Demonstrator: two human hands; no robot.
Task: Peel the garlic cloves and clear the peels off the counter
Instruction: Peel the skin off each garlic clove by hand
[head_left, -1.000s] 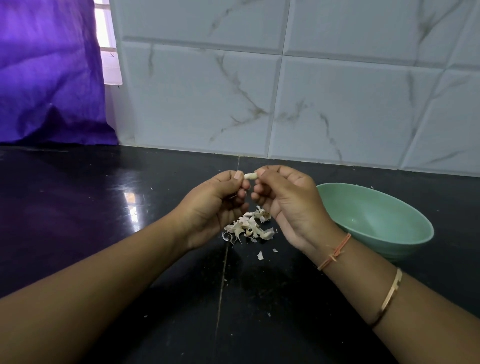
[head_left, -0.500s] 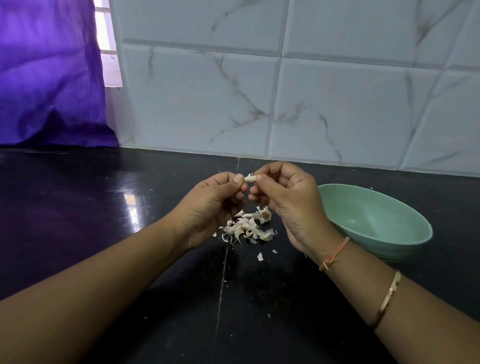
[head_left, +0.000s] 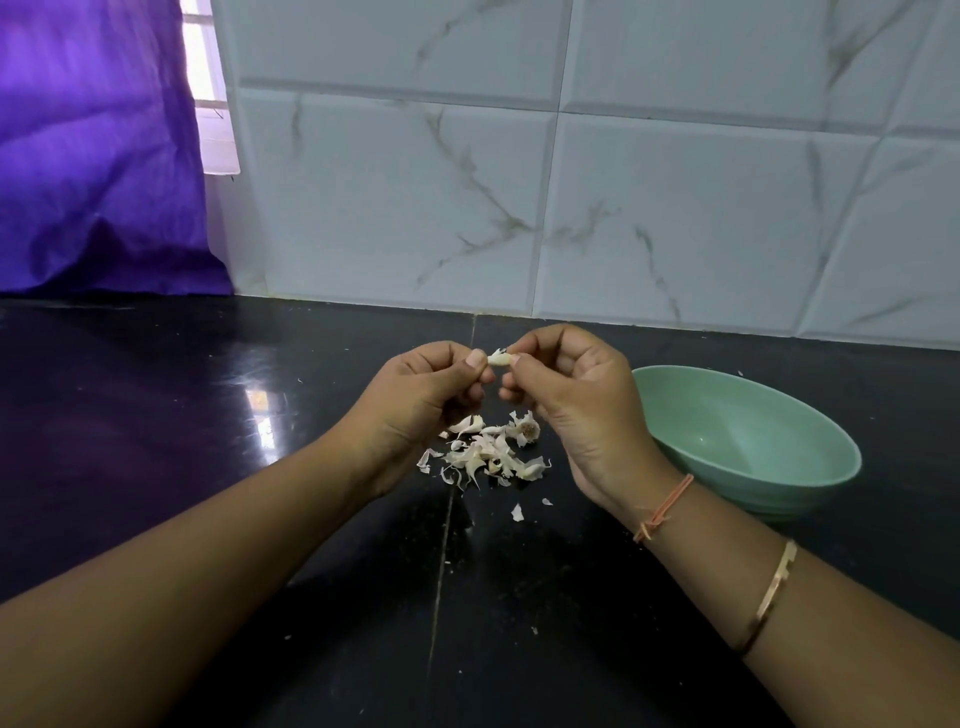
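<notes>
A small pale garlic clove (head_left: 500, 358) is held up between both hands above the black counter (head_left: 208, 415). My left hand (head_left: 415, 400) pinches its left end with thumb and forefinger. My right hand (head_left: 576, 400) pinches the right end, fingers curled. Below the hands lies a heap of white garlic peels (head_left: 488, 457) with a garlic root piece (head_left: 527, 428) at its far right. Two loose peel bits (head_left: 517, 512) lie nearer to me.
A pale green bowl (head_left: 810, 483) stands on the counter to the right of my right wrist; what shows of its inside holds nothing. A white marble-tiled wall (head_left: 623, 208) runs behind. A purple curtain (head_left: 93, 156) hangs at the far left.
Both hands have stayed together on the clove, shifting only slightly; the fingers have worked at its skin. The peel heap is unchanged.
</notes>
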